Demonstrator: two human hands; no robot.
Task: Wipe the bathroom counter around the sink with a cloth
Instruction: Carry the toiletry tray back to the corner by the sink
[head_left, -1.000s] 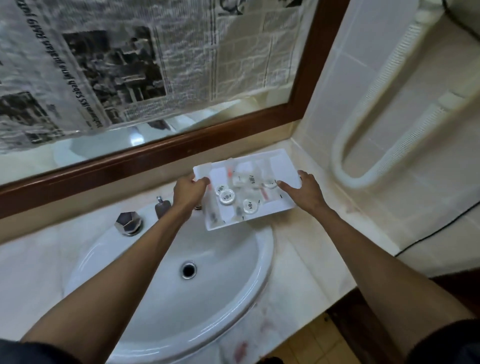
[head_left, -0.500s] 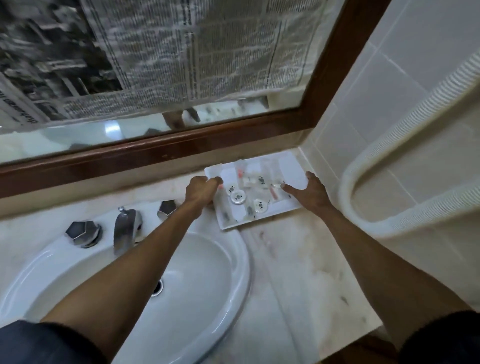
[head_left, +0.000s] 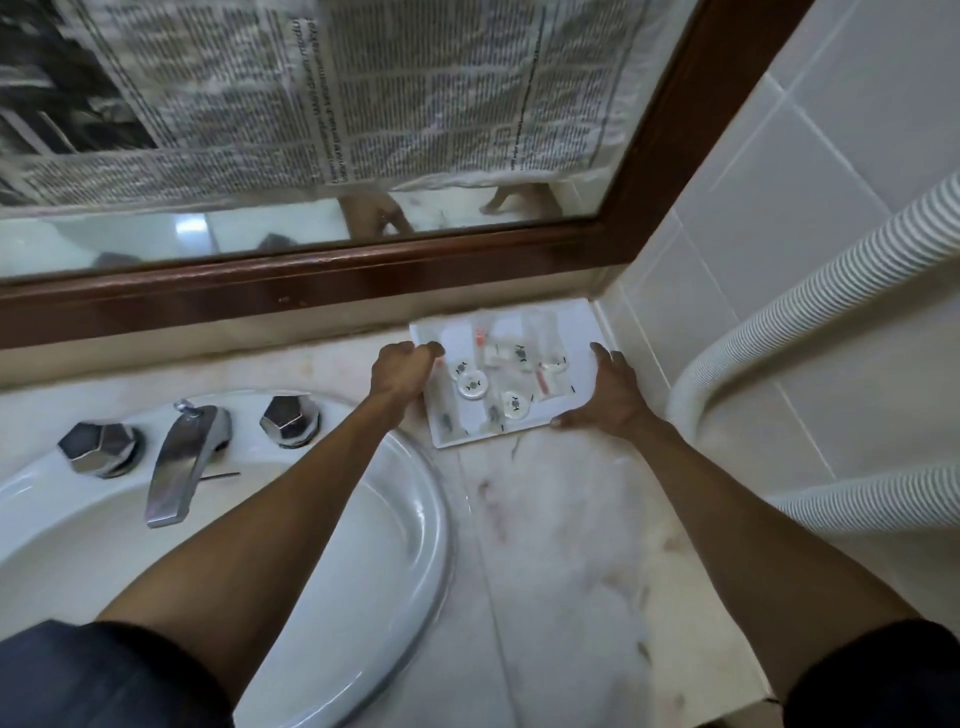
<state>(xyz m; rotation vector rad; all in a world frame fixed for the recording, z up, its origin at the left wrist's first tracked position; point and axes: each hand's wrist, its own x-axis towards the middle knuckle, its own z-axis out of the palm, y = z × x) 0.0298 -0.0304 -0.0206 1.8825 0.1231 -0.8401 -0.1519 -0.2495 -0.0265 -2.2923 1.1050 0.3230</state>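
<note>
A white rectangular tray (head_left: 579, 325) of small toiletry items lies on the pale marble counter (head_left: 566, 545) in the back right corner, beside the tiled wall. My left hand (head_left: 397, 371) grips the tray's left edge. On the tray's right front edge rests my right hand (head_left: 605, 397), fingers wrapped round it. The white oval sink (head_left: 410, 519) sits to the left of the tray. No cloth is in view.
A chrome tap (head_left: 179, 457) and two faceted handles (head_left: 98, 447) (head_left: 288, 420) stand on the sink's back rim. A wood-framed mirror (head_left: 363, 275) covered with newspaper runs along the back. A ribbed white hose (head_left: 810, 332) loops along the right tiled wall.
The tray has moved from above the sink's rim back and right, down onto the counter in the corner. Both hands went with it. The view has shifted right and nearer.
</note>
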